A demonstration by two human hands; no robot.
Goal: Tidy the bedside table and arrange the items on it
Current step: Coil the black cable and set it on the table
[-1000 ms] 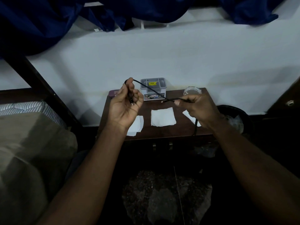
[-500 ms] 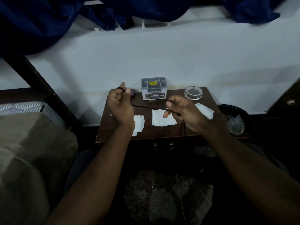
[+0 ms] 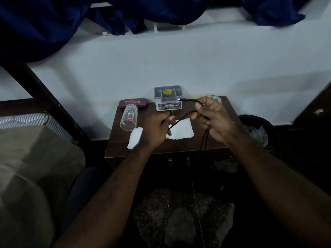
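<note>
- A plain pale wall (image 3: 179,65) runs behind, dimly lit.
- Dark blue curtains (image 3: 44,24) hang bunched along its top.
- A dark wooden table (image 3: 179,146) stands against it.
- At left, a dark bed frame (image 3: 41,86) holds a striped mattress (image 3: 23,120) and a beige cover (image 3: 35,167).
- A black bin (image 3: 256,117) stands right of the table.
- The floor (image 3: 179,221) is dark and speckled.

Your dark wooden bench (image 3: 179,146) carries a maroon spectacle case (image 3: 133,103) and a grey compartment box (image 3: 168,97) at its back edge, a clear tumbler (image 3: 128,119) lying on its side just in front of the case, and two white napkins (image 3: 135,138) nearer you.
</note>
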